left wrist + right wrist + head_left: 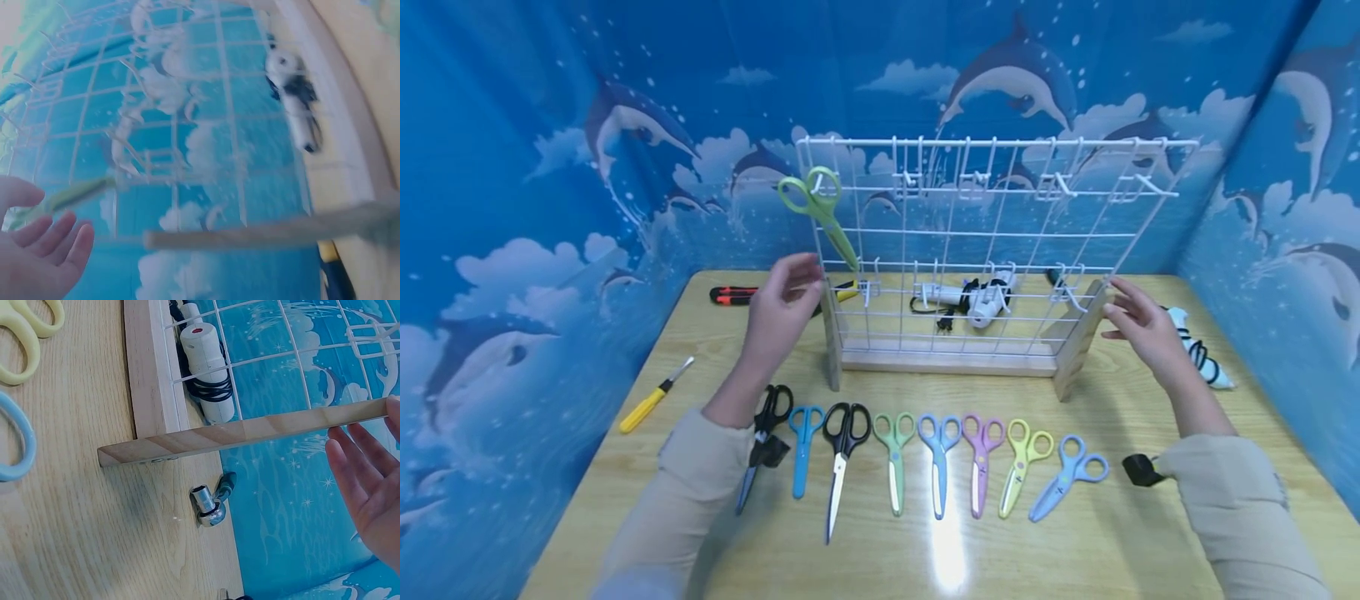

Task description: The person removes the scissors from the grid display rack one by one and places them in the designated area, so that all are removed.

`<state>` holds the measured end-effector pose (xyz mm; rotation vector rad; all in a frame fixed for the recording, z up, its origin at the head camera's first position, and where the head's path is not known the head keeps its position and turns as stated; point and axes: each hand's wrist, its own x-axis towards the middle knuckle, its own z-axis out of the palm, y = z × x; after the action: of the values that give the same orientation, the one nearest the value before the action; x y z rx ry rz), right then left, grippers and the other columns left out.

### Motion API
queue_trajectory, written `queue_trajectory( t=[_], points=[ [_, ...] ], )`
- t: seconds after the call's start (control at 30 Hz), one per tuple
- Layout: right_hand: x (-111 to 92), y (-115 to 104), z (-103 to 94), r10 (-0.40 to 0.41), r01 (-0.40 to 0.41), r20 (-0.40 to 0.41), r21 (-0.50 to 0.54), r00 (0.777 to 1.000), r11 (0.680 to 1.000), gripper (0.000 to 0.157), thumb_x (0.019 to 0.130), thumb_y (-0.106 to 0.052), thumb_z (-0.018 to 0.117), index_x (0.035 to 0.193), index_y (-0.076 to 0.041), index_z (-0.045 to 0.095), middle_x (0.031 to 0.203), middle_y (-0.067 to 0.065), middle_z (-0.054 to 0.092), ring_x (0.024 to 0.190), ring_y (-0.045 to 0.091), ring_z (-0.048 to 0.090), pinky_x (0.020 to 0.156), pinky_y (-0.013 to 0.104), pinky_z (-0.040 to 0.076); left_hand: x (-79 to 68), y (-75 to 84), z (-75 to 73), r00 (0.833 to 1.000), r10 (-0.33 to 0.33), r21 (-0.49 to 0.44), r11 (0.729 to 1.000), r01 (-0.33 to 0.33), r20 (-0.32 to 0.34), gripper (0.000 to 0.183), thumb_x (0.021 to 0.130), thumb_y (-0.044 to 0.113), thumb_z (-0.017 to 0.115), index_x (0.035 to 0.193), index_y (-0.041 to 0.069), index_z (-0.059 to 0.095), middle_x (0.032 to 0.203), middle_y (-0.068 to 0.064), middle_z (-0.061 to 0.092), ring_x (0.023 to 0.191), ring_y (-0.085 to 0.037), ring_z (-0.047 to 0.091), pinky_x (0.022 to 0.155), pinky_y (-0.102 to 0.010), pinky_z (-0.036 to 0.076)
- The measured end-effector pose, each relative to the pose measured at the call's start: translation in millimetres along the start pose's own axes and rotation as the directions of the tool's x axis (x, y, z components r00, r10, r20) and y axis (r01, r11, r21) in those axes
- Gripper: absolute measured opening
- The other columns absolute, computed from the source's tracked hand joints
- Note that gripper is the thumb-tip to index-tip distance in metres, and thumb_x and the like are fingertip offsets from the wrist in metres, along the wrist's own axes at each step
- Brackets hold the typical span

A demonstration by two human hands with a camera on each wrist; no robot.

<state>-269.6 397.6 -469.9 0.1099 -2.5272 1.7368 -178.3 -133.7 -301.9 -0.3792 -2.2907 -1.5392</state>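
Note:
A white wire grid rack point(977, 231) with hooks stands on wooden side supports. Light green scissors point(827, 212) hang from its upper left hook. My left hand point(782, 304) is beside the rack's left edge, just below those scissors, fingers loosely bent with nothing in them. The left wrist view shows that hand point(44, 244) near the blurred green scissors point(75, 195), apart from the wooden support. On the other side, my right hand point(1142, 329) touches the top of the right wooden support point(1081, 337) with its fingertips, as the right wrist view shows too point(369, 481).
Several scissors lie in a row before the rack, including black scissors point(846, 442) and purple scissors point(981, 458). A yellow screwdriver point(655, 400) and red-black cutter point(733, 295) are at left. Behind the grid lies a white corded tool point(988, 300); another corded tool point(1202, 354) is at right.

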Motion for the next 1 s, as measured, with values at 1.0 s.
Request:
queue_trajectory(
  t=[1.0],
  points=[
    [21.1, 44.9, -6.2, -0.073, 0.068, -0.069, -0.083, 0.995, 0.994, 0.052, 0.083, -0.035, 0.05, 0.129, -0.036, 0.027, 0.128, 0.002, 0.04, 0.103, 0.019, 0.048, 0.062, 0.032, 0.052, 16.5, 16.2, 18.4, 0.988, -0.139, -0.51, 0.855, 0.087, -0.065, 0.03, 0.081, 0.023, 0.055, 0.106, 0.008, 0.05, 0.096, -0.008, 0.054, 0.082, -0.018, 0.053, 0.069, -0.027, 0.048]
  ],
)
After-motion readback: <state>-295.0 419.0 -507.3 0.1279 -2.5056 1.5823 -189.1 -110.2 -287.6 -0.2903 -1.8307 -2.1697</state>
